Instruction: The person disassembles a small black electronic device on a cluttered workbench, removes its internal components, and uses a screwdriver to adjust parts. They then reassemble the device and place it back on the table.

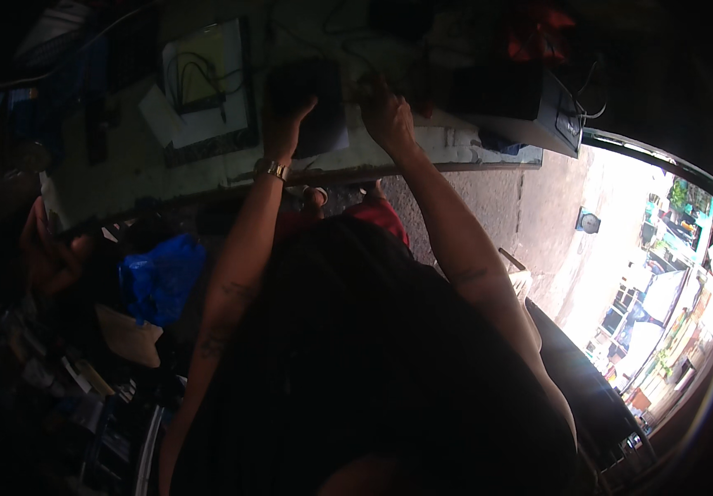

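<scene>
Head view: left hand (292, 124) touches dark object (323, 126), blue bag (164, 277) conceals interior

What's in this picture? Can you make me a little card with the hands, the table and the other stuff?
Left hand: at a dark, flat thing; too dim to tell how it grips
Right hand: over the table, right of the dark, flat thing; fingers partly lost in shadow
Left wrist: metal-band watch
Table, left part: pale papers
Table, right part: box with a grey side
Left of the left forearm: crumpled blue plastic bag
Light: dark indoors, bright at right
</scene>
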Action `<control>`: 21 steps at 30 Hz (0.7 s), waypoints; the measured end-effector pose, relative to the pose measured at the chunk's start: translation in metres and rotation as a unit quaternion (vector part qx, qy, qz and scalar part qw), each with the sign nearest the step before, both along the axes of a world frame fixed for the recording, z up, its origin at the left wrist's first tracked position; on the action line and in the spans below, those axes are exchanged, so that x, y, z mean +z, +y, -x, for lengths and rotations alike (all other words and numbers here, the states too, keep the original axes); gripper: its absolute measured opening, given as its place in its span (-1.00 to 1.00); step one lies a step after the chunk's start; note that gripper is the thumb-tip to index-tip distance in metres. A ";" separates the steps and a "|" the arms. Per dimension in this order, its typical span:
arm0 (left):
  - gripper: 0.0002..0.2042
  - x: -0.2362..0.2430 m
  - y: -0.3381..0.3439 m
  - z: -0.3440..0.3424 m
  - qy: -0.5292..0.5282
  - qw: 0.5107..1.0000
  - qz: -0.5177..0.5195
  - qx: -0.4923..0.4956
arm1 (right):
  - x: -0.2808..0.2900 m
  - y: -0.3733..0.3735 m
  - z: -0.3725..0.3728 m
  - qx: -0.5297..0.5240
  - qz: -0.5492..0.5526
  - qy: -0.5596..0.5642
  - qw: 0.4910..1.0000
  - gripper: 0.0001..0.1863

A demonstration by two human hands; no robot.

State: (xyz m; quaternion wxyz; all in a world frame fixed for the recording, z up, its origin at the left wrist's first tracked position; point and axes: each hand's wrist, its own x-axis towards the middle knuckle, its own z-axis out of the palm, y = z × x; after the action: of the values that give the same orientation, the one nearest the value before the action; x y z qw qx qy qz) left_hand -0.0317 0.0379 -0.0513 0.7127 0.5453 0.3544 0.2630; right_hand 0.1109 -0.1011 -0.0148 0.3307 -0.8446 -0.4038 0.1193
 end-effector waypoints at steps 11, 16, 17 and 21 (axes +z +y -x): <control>-0.10 0.004 0.000 -0.002 0.004 1.000 -0.010 -0.016 | 0.008 0.005 0.002 -0.042 0.028 0.040 0.998 -0.57; -0.11 0.003 0.001 -0.001 0.020 0.999 -0.019 -0.019 | 0.006 0.005 0.000 -0.048 0.080 -0.017 0.995 -0.59; -0.11 0.002 0.001 -0.001 0.014 1.000 -0.018 -0.019 | 0.008 0.005 0.000 -0.041 0.062 0.003 0.997 -0.58; -0.09 0.003 0.001 0.000 0.025 0.999 -0.013 -0.017 | 0.014 0.004 0.002 -0.063 0.083 0.043 0.994 -0.62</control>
State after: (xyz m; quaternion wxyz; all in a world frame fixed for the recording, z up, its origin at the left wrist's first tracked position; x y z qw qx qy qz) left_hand -0.0315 0.0388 -0.0487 0.7007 0.5668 0.3595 0.2417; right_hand 0.1089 -0.0972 -0.0006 0.2834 -0.8868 -0.3241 0.1679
